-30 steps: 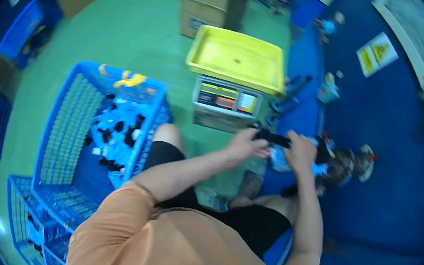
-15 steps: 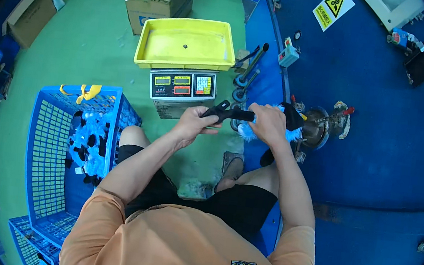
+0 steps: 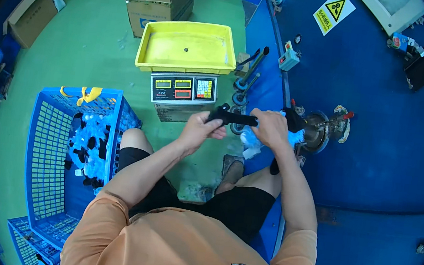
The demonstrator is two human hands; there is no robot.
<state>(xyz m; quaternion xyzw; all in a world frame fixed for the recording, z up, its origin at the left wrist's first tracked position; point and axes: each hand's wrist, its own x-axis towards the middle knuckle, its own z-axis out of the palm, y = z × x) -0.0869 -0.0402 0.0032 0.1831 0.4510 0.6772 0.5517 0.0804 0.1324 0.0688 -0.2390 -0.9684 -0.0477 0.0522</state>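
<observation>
My right hand (image 3: 271,128) is closed on a blue furry plush skin (image 3: 250,139) with black parts, held up against the round metal fitting (image 3: 318,133) on the blue machine wall. A white tag hangs below the fur. Between my hands stretches a long black piece (image 3: 241,119); whether it is joined to the plush I cannot tell. Its wider left end is gripped by my left hand (image 3: 199,132), thumb and fingers closed around it. The right end disappears at my right fingers, and my right hand hides part of the plush.
A blue basket (image 3: 49,165) with several blue-and-black plush pieces (image 3: 89,144) stands at left. Ahead is a scale (image 3: 183,88) bearing a yellow tray (image 3: 185,70). Upright metal tubes (image 3: 250,79) and a switch box (image 3: 288,60) are by the machine; a cardboard box (image 3: 151,0) stands behind.
My left hand has shifted slightly right along with its end of the black piece, which now lies straighter. The white tag under the blue plush has come into view.
</observation>
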